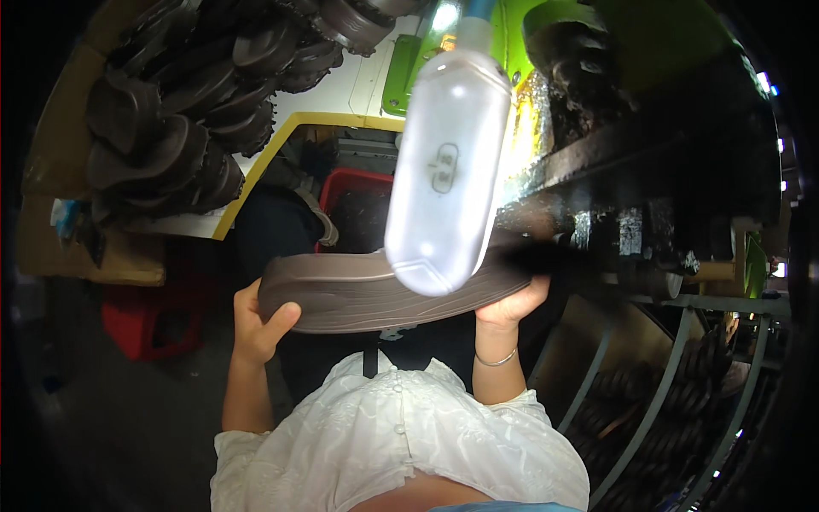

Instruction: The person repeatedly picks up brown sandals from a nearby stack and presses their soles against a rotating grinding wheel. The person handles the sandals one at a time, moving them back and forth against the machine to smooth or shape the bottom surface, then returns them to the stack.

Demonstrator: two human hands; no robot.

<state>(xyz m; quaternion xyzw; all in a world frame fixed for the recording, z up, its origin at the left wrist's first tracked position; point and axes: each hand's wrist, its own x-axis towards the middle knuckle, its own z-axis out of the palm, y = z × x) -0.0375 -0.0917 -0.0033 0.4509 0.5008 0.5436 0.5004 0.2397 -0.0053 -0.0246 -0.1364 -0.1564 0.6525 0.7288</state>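
Observation:
A brown shoe sole (341,294) with wavy grooves along its side is held level in front of my body. My left hand (260,322) grips one end, with the thumb on the near side. At the other end my right hand (512,305), a bangle on its wrist, is closed on the sole from below. A white capsule-shaped lamp (448,171) hangs in the line of sight and hides part of the sole's upper edge. The sole's right end reaches a dark blurred part beside the machine (589,162).
Several brown soles (183,111) are heaped on the white table (320,98) with a yellow edge at the left. Under it is a red bin (354,183). A red stool (145,316) stands at lower left. Metal racks (665,392) with dark soles are at the right.

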